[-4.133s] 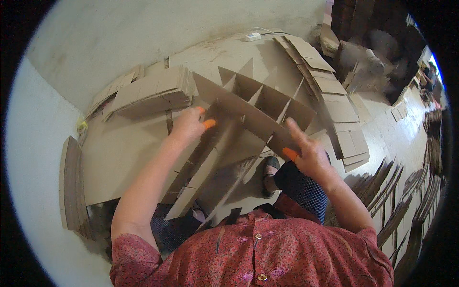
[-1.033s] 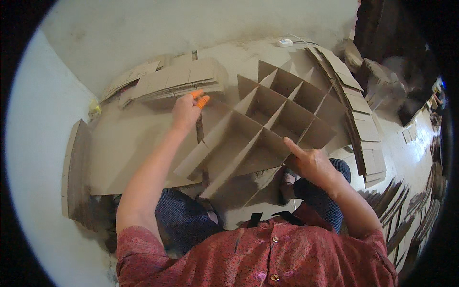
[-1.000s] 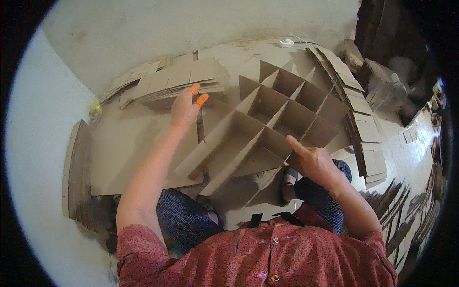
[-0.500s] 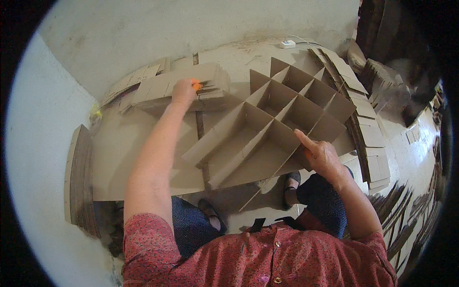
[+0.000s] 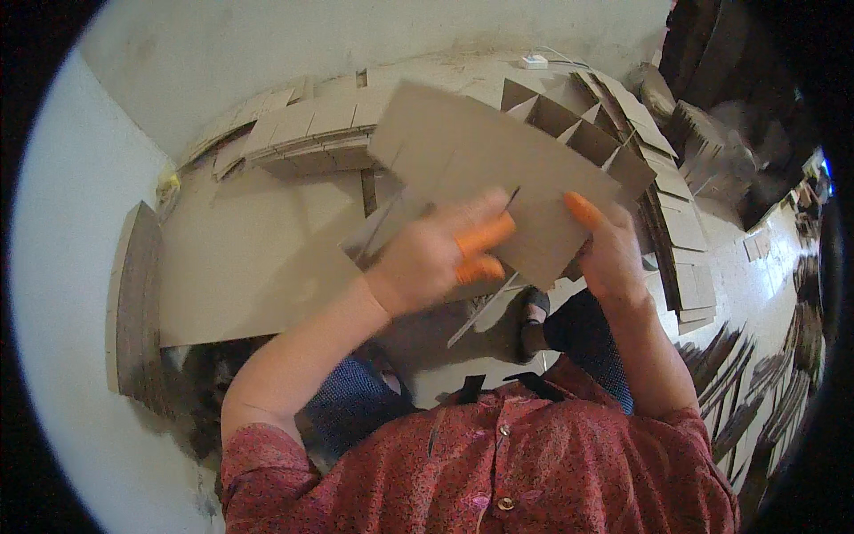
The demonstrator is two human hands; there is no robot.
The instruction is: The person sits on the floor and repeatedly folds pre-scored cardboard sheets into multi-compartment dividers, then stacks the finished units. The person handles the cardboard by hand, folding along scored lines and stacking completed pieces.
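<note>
A flat cardboard strip (image 5: 480, 151) with slots is held up above the bench, tilted. My right hand (image 5: 614, 254) grips its lower right end, the orange-covered thumb on the near face and the other fingers mostly hidden. My left hand (image 5: 431, 258), blurred, lies across the strip's near lower side with fingers apart, two of them in orange covers. Behind the strip stands a cardboard divider grid (image 5: 569, 125), its cells largely hidden; one thin edge of it pokes out below.
Slotted cardboard strips (image 5: 311, 133) are stacked at the back left. More piles stand at the left end (image 5: 138, 303) and right side (image 5: 680, 240) of the cardboard-topped bench (image 5: 249, 267). A white power socket (image 5: 534, 62) lies near the wall. Cardboard bundles (image 5: 756, 392) fill the lower right floor.
My left hand has come from the back-left stack to the middle, and a strip from there is now in front of the grid. My right hand has moved from the grid onto the strip.
</note>
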